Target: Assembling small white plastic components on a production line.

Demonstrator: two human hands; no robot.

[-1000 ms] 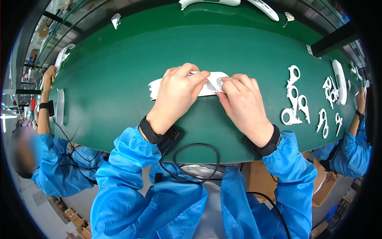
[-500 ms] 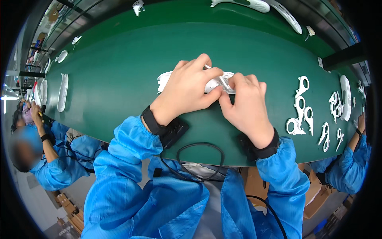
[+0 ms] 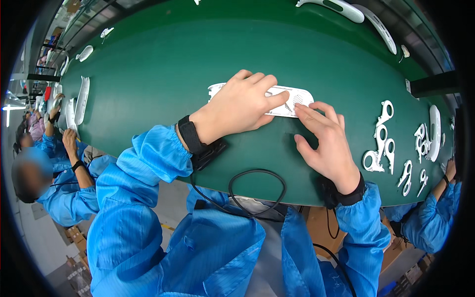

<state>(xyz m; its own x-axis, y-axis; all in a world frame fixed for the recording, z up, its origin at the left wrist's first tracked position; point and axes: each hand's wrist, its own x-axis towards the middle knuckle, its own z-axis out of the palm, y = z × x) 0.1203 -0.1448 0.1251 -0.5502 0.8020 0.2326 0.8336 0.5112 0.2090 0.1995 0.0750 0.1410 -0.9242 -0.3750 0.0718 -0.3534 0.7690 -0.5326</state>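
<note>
My left hand [image 3: 237, 105] grasps one white cover [image 3: 300, 95]; my right hand [image 3: 330, 144], unclenched, touches its right end. Two long shells [image 3: 349, 11] lie far and right.

Green table [image 3: 173, 64]: toward its right end lie loose white ring-shaped pieces [image 3: 380, 151], a long white shell [image 3: 435, 133] farther right. Two long curved covers [image 3: 378, 27] lie along the far side; at left, two slim white strips [image 3: 82, 101] and a small oval cap [image 3: 85, 53]. Mid-table, a white perforated panel [image 3: 303, 95], contact with the surface unclear.
</note>
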